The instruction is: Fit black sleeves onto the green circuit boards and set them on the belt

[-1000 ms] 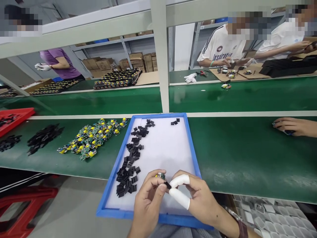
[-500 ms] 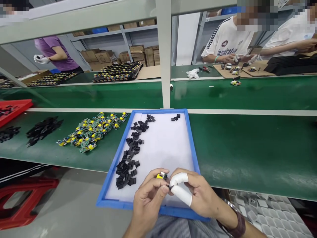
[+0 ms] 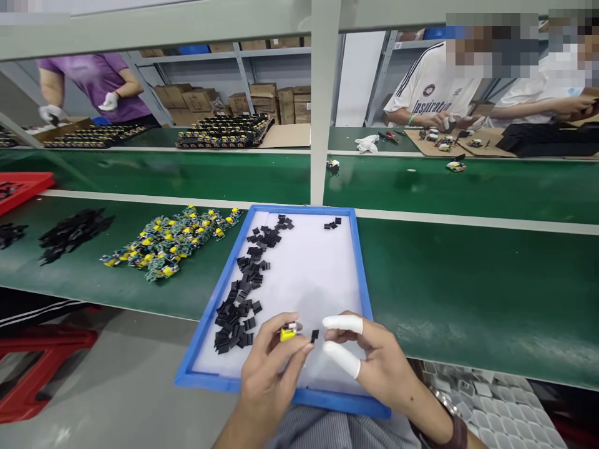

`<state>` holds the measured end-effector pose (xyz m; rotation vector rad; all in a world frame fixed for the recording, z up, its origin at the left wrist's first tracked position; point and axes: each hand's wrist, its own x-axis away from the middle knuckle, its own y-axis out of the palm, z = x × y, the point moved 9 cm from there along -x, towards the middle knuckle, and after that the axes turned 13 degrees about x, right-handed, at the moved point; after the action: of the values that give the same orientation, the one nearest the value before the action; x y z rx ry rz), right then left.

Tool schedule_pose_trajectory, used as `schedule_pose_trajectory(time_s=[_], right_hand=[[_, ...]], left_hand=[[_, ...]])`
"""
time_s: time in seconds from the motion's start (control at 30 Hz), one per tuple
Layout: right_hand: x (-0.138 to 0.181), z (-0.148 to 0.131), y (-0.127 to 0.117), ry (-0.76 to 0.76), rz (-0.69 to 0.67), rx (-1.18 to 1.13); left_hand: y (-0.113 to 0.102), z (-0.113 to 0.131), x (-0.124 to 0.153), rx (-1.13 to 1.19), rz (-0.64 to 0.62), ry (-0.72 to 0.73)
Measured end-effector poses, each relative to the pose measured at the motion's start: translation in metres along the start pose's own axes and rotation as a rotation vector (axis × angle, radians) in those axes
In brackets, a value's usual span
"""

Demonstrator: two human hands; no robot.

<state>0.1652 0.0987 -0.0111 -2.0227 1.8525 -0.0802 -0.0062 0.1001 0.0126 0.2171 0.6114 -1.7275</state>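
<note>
My left hand [image 3: 274,358] pinches a small circuit board with a yellow component [image 3: 287,335] above the near end of a blue-rimmed white tray [image 3: 206,378]. At its fingertips a small black plastic piece [image 3: 315,336] sticks out; whether it is joined to the board I cannot tell. Just to the right, my right hand [image 3: 369,352] has thumb and forefinger apart, both in white finger cots, with nothing between them. Black plastic pieces [image 3: 229,312] lie scattered along the tray's left side, and a few more black pieces [image 3: 333,223] lie at its far right.
Left of the tray, circuit boards with yellow parts [image 3: 163,243] are heaped on the green bench [image 3: 468,287], beside a pile of black strips [image 3: 75,231] and a red tray [image 3: 23,187]. A grey post [image 3: 321,112] stands behind. Co-workers [image 3: 435,87] work across the bench.
My right thumb and forefinger have parted and come away from the black piece. My left hand has shifted slightly left with the board. Across the bench, the purple-shirted person's hands have moved apart.
</note>
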Motion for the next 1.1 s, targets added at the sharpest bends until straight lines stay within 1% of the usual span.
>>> schedule_pose_trajectory(time_s=[0.07, 0.13, 0.2, 0.23, 0.3, 0.33, 0.37, 0.4, 0.47, 0.53, 0.57, 0.63, 0.77, 0.83, 0.9, 0.97, 1.1], right_hand=[[0.002, 0.008, 0.007, 0.086, -0.041, -0.098], [0.004, 0.013, 0.010, 0.135, -0.039, -0.158], [0.003, 0.010, 0.008, 0.112, -0.027, -0.164], [0.002, 0.005, 0.006, 0.070, -0.032, -0.146], [-0.001, -0.007, 0.003, -0.017, -0.062, -0.101], [-0.002, -0.009, 0.004, -0.025, -0.092, -0.101], [-0.002, -0.008, 0.005, 0.005, -0.131, -0.129], [-0.002, -0.004, 0.009, 0.069, -0.176, -0.190], [0.000, 0.009, 0.019, 0.239, -0.260, -0.362], [0.005, 0.019, 0.028, 0.361, -0.315, -0.509], [0.006, 0.022, 0.031, 0.388, -0.323, -0.552], [0.005, 0.024, 0.029, 0.383, -0.291, -0.563], [-0.001, 0.018, 0.008, 0.242, -0.105, -0.429], [-0.002, 0.015, 0.001, 0.196, -0.050, -0.373], [-0.002, 0.013, -0.003, 0.170, -0.014, -0.325], [-0.001, 0.013, -0.007, 0.155, 0.026, -0.279], [0.004, 0.012, -0.010, 0.142, 0.084, -0.208]], left_hand=[[0.004, 0.011, 0.005, -0.110, -0.026, 0.146], [0.010, 0.016, 0.010, -0.155, -0.072, 0.226], [0.012, 0.018, 0.011, -0.160, -0.098, 0.246], [0.013, 0.016, 0.011, -0.154, -0.110, 0.236], [0.013, 0.014, 0.009, -0.119, -0.140, 0.210], [0.013, 0.012, 0.009, -0.093, -0.159, 0.198], [0.013, 0.012, 0.008, -0.066, -0.180, 0.191], [0.013, 0.011, 0.008, -0.040, -0.200, 0.183], [0.013, 0.011, 0.007, 0.002, -0.215, 0.176], [0.014, 0.012, 0.006, 0.038, -0.215, 0.154], [0.014, 0.011, 0.006, 0.063, -0.204, 0.124], [0.014, 0.003, 0.004, 0.166, -0.159, -0.017], [0.019, -0.023, 0.008, 0.528, -0.062, -0.409], [0.022, -0.031, 0.011, 0.651, -0.033, -0.529], [0.022, -0.036, 0.013, 0.726, -0.010, -0.599], [0.024, -0.039, 0.013, 0.774, -0.010, -0.638], [0.028, -0.042, 0.014, 0.794, -0.054, -0.679]])
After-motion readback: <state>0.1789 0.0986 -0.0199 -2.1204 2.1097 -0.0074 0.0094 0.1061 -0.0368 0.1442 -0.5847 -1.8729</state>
